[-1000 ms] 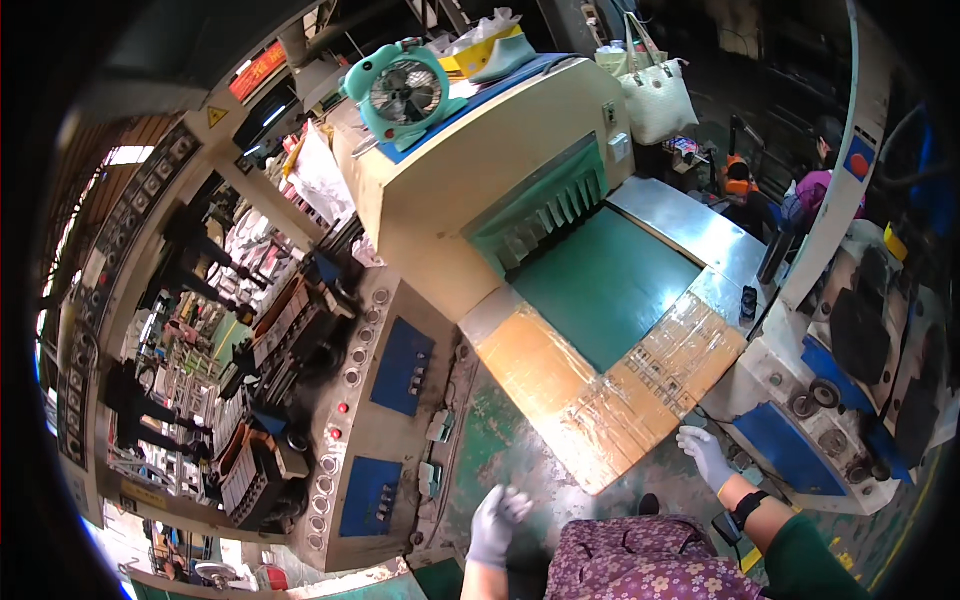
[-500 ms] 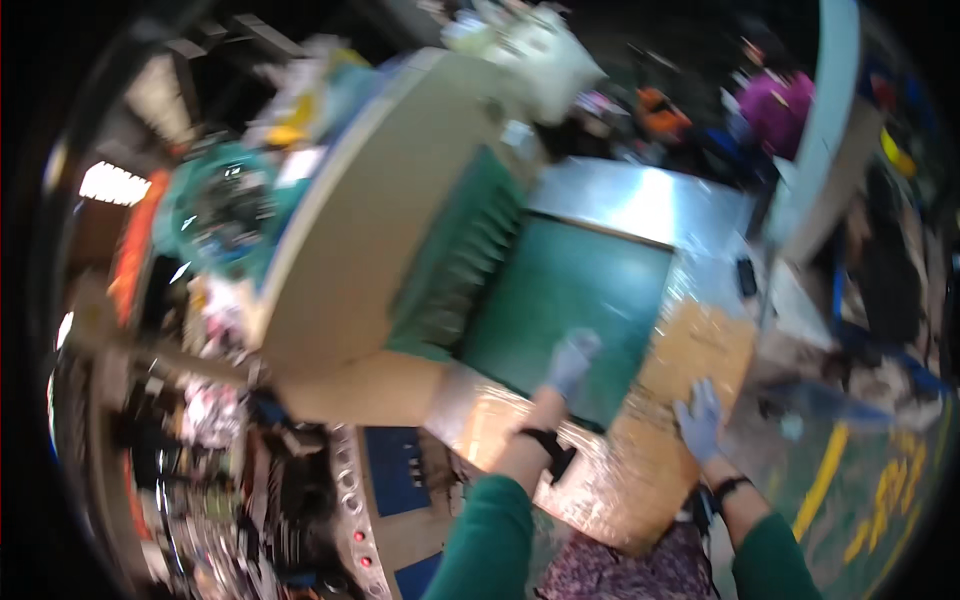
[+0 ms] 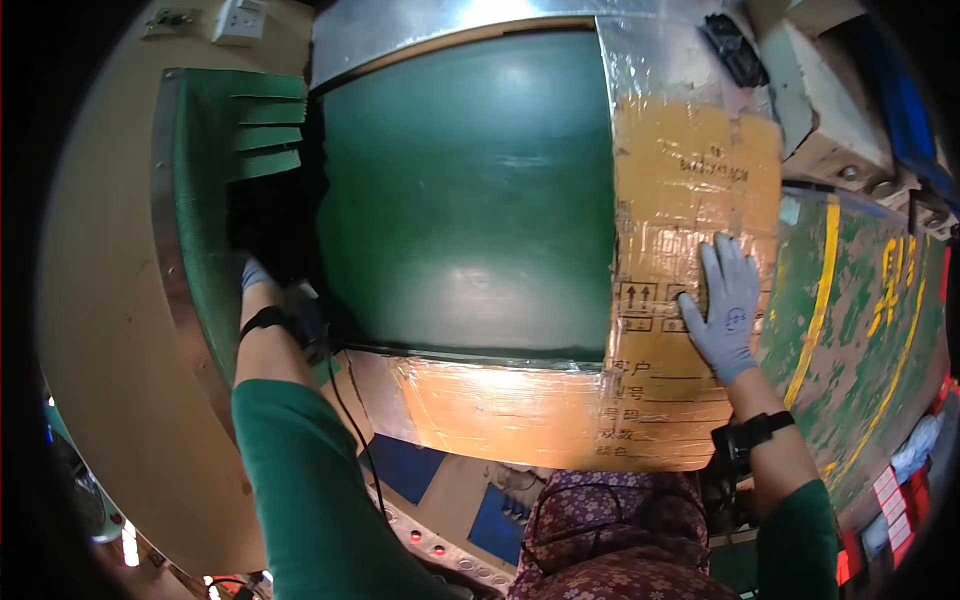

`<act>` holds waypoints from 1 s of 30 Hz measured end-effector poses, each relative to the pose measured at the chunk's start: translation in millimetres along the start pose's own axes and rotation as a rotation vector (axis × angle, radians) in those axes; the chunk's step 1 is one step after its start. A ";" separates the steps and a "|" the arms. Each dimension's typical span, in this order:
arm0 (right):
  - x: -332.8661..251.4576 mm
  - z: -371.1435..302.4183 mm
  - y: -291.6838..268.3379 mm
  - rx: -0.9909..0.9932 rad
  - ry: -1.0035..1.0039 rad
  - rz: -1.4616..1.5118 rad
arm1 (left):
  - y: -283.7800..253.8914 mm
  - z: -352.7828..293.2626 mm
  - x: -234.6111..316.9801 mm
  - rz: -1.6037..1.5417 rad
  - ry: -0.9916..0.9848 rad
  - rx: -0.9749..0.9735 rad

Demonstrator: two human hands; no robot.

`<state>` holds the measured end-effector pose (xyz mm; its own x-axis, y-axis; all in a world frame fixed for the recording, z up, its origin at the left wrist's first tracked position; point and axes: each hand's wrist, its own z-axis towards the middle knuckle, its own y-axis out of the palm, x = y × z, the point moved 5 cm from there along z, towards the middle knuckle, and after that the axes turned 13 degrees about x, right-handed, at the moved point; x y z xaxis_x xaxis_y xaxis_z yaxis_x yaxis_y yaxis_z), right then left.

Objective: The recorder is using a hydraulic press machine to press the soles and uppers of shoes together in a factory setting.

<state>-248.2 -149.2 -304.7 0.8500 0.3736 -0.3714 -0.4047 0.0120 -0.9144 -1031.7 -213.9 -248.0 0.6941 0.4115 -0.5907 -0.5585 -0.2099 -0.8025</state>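
Observation:
My left hand (image 3: 254, 273), in a pale glove, reaches into a dark opening under a green strip curtain (image 3: 205, 215). Its fingers are mostly hidden there, so what it touches cannot be made out. My right hand (image 3: 730, 308), gloved in pale grey-blue, lies flat with fingers spread on a cardboard sheet (image 3: 680, 190) covered in clear tape. Between the hands is a bare green conveyor belt (image 3: 470, 200), running from the opening toward the cardboard. Both wrists wear black straps, the left one with a dark device (image 3: 308, 318) and a cable.
A beige machine housing (image 3: 105, 300) rises on the left, with a white socket (image 3: 240, 22) on top. Shiny metal (image 3: 440, 30) borders the belt's far side. A black object (image 3: 735, 50) lies at the far right corner. Below the near edge sits a panel with red buttons (image 3: 427, 542).
My view has swung left and come closer to the belt. My left hand has gone from above the belt into the curtained opening. My right hand stays on the cardboard.

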 end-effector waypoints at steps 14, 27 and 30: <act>4.1 -2.9 13.9 -0.019 -0.049 -0.130 | 103.2 20.1 -82.5 -0.250 -0.075 -0.020; 4.6 -3.1 18.7 -0.078 -0.033 -0.157 | 114.6 -76.1 -64.3 -0.629 -0.498 -0.010; 1.4 -0.7 21.9 -0.085 -0.017 -0.148 | 115.4 -101.9 -35.0 -0.777 -0.632 -0.033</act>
<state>-255.7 -149.1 -325.3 0.8922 0.3893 -0.2291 -0.2445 -0.0102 -0.9696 -1074.2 -342.8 -328.4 0.4869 0.8389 0.2434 -0.0331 0.2962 -0.9546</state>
